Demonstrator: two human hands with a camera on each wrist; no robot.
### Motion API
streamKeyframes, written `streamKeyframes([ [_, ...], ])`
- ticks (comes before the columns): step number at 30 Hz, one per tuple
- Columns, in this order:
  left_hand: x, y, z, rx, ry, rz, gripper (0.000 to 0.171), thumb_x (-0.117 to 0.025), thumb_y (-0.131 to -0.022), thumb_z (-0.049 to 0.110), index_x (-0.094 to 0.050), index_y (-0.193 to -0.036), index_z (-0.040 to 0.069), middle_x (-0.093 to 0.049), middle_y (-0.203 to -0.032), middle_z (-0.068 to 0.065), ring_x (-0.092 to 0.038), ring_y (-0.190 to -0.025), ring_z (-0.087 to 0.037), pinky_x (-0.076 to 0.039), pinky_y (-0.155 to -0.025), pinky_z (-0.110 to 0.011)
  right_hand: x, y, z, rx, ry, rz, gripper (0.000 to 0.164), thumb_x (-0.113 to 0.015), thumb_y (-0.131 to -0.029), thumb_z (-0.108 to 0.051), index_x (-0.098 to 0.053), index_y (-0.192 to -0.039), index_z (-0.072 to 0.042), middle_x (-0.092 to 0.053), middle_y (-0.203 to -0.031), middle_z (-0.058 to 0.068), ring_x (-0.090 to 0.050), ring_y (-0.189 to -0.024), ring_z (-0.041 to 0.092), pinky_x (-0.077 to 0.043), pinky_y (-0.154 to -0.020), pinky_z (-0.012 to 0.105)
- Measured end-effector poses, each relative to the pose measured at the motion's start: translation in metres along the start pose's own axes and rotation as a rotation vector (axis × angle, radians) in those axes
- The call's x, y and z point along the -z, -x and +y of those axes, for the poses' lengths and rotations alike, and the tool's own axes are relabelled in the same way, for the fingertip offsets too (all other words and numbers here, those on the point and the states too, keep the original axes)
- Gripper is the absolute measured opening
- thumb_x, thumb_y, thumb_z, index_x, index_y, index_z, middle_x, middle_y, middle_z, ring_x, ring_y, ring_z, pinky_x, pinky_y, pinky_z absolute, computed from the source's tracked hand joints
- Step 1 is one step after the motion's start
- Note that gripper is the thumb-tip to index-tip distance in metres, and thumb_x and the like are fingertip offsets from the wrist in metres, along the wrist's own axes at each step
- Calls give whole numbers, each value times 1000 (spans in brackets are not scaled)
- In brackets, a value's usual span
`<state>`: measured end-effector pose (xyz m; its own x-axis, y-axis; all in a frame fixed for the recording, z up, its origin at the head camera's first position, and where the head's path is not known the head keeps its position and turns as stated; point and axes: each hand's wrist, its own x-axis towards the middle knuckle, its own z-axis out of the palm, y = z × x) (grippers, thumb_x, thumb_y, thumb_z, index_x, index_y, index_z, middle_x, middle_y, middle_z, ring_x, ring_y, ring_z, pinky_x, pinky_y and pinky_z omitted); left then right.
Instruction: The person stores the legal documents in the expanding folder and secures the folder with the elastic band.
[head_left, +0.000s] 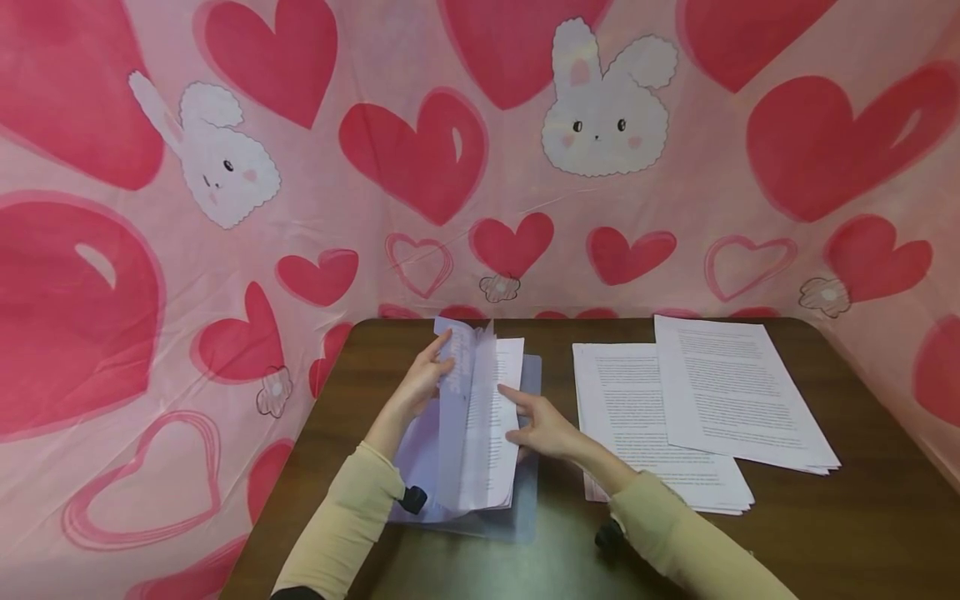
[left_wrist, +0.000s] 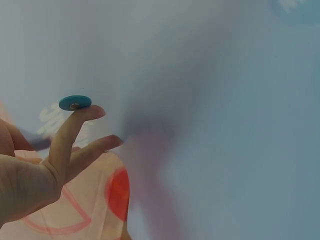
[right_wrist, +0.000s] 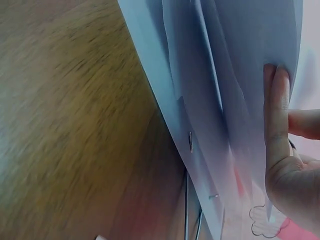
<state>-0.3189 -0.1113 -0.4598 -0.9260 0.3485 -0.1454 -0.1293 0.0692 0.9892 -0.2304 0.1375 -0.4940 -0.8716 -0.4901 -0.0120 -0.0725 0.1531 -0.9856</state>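
Note:
A translucent purple plastic folder point(head_left: 456, 417) stands opened on the table, its flap raised at the left. My left hand point(head_left: 423, 379) grips that flap near its upper edge. In the left wrist view, a small teal disc point(left_wrist: 75, 102) shows beside the fingers of the left hand point(left_wrist: 60, 155). Printed sheets point(head_left: 508, 417) stand upright against the flap. My right hand point(head_left: 546, 427) pinches them at their right edge. In the right wrist view, fingers of the right hand point(right_wrist: 292, 165) lie along one face of the sheets point(right_wrist: 240, 100), and a metal staple point(right_wrist: 190, 142) shows lower down.
Two overlapping stacks of printed paper lie at the right: a nearer stack point(head_left: 626, 417) and a farther stack point(head_left: 738, 383) partly on it. The dark wooden table point(head_left: 562, 550) ends at a pink heart-and-rabbit cloth point(head_left: 517, 183) behind.

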Motion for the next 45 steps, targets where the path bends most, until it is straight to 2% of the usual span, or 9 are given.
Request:
streamKeyframes([
  [9, -4, 1, 1, 13, 7, 31, 72, -43, -113, 3, -14, -178, 13, -59, -103, -1, -63, -72, -5, -61, -65, -22, -11, -10, -1, -17, 14, -9, 85, -62, -96, 14, -20, -169, 13, -48, -156, 48, -83, -89, 41, -68, -66, 38],
  [14, -6, 1, 1, 18, 20, 48, 72, -44, -112, 2, -15, -178, 13, -58, -111, -4, -63, -77, -6, -61, -67, -23, -20, -14, -2, -23, -4, -1, 85, -62, -96, 16, -16, -167, 18, -52, -151, 48, -80, -103, 50, -69, -69, 40],
  [24, -1, 1, -3, 18, 6, 42, 72, -42, -113, 3, -15, -178, 15, -59, -121, -10, -62, -79, -5, -59, -72, -23, -20, -10, 4, -36, -32, 46, 86, -65, -95, 16, -23, -169, 11, -50, -154, 48, -82, -92, 38, -68, -65, 38],
  [27, 0, 2, -3, 20, -20, 41, 71, -42, -114, 4, -15, -178, 18, -48, -156, -21, -64, -93, -13, -60, -78, -27, -15, -3, 6, -37, -83, 72, 86, -69, -95, 16, -28, -170, 7, -45, -158, 48, -82, -89, 33, -69, -68, 41],
  [29, 1, 2, -3, 19, -34, 38, 71, -42, -114, 5, -15, -178, 19, -26, -176, -25, -63, -115, -25, -61, -86, -33, -10, 2, 6, -21, -103, 84, 86, -71, -95, 15, -29, -170, 6, -43, -159, 49, -83, -89, 33, -70, -72, 44],
  [31, 2, 3, -2, 17, -44, 36, 71, -42, -115, 6, -15, -178, 19, -8, -183, -25, -53, -139, -39, -61, -93, -41, -3, 7, 7, 0, -121, 87, 86, -72, -96, 14, -29, -169, 7, -45, -158, 48, -83, -92, 32, -70, -77, 45],
  [34, 3, 2, -3, 22, -39, 32, 71, -42, -115, 6, -15, -178, 20, -3, -184, -25, -43, -150, -47, -60, -97, -44, 9, 17, 9, 38, -104, 97, 81, -72, -98, 11, -30, -168, 9, -51, -155, 45, -84, -95, 27, -70, -85, 44],
  [40, 4, 0, -4, 23, -34, 33, 71, -44, -115, 6, -15, -178, 20, -5, -182, -27, -54, -128, -32, -61, -83, -31, 44, 40, 14, 98, -12, 200, 63, -70, -102, 6, -42, -158, 17, -57, -145, 47, -83, -100, 18, -69, -89, 38],
  [45, 4, -1, -5, 22, -15, 12, 72, -42, -115, 5, -13, -179, 19, -16, -180, -27, -62, -107, -17, -60, -78, -25, 76, 61, 16, 90, 136, 362, 50, -72, -102, 4, -56, -148, 15, -65, -140, 42, -79, -105, 9, -64, -88, 21],
])
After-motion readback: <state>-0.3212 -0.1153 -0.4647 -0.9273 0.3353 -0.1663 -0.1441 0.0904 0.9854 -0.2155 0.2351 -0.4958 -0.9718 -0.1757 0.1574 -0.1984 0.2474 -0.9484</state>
